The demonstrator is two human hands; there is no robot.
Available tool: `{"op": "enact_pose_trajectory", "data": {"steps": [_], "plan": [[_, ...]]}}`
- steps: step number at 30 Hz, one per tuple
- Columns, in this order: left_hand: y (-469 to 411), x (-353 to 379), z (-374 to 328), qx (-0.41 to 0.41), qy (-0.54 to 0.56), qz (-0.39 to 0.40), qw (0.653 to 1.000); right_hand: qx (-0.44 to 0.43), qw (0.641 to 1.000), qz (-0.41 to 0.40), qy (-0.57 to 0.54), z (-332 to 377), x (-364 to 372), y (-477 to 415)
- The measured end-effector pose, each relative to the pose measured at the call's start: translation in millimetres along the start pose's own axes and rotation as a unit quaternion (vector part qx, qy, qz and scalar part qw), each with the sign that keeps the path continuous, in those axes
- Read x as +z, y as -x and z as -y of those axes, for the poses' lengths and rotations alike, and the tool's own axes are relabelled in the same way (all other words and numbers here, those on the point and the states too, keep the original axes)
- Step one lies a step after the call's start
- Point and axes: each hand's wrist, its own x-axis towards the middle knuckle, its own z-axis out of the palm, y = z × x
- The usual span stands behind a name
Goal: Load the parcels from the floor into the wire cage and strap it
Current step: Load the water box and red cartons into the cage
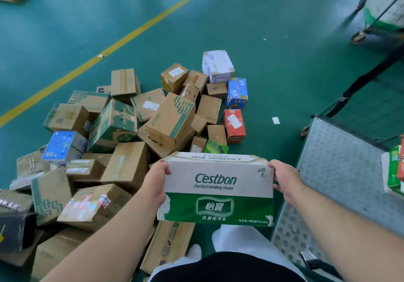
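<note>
I hold a white and green drinking-water carton [216,190] in the air in front of me. My left hand [156,178] grips its left end and my right hand [285,180] grips its right end, thumbs on top. Below and to the left, a pile of cardboard parcels [122,133] lies on the green floor. The wire cage's perforated metal floor plate [334,172] is at my right, with a few colourful parcels [394,168] on it at the frame's right edge. A black strap [360,80] runs diagonally from the cage's corner.
A yellow line [122,39] crosses the green floor at the upper left. Another loaded trolley [384,8] stands at the far right top. A long flat carton [170,244] lies by my feet. Open floor stretches between the pile and the cage.
</note>
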Motion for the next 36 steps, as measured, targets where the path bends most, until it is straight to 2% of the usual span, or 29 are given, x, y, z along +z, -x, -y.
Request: {"op": "enact_pose_trajectory", "data": {"steps": [6, 10, 14, 19, 25, 28, 31, 33, 36], "plan": [[-41, 91, -32, 0.02, -0.016, 0.018, 0.999, 0.003, 0.999, -0.028, 0.015, 35, -31, -95], [-79, 166, -57, 0.01, -0.012, -0.002, 1.0, 0.015, 1.0, -0.013, 0.02, 79, -59, -164], [-114, 255, -87, 0.021, -0.026, 0.015, 0.999, -0.004, 0.999, -0.03, 0.017, 130, -104, -232], [-140, 368, -121, 0.053, -0.071, 0.087, 0.992, -0.015, 0.99, -0.135, -0.037, 172, -167, -290], [-171, 516, -152, 0.04, -0.139, 0.192, 0.971, 0.039, 0.96, -0.255, -0.11, 177, -254, -346], [-189, 597, -156, 0.027, -0.186, 0.245, 0.951, 0.063, 0.939, -0.301, -0.153, 175, -295, -372], [-208, 681, -146, -0.006, -0.273, 0.29, 0.917, 0.124, 0.902, -0.373, -0.175, 156, -336, -379], [-205, 735, -137, -0.008, -0.358, 0.326, 0.875, 0.168, 0.873, -0.411, -0.204, 130, -364, -375], [-173, 803, -124, -0.003, -0.473, 0.392, 0.789, 0.228, 0.829, -0.436, -0.266, 89, -388, -349]]}}
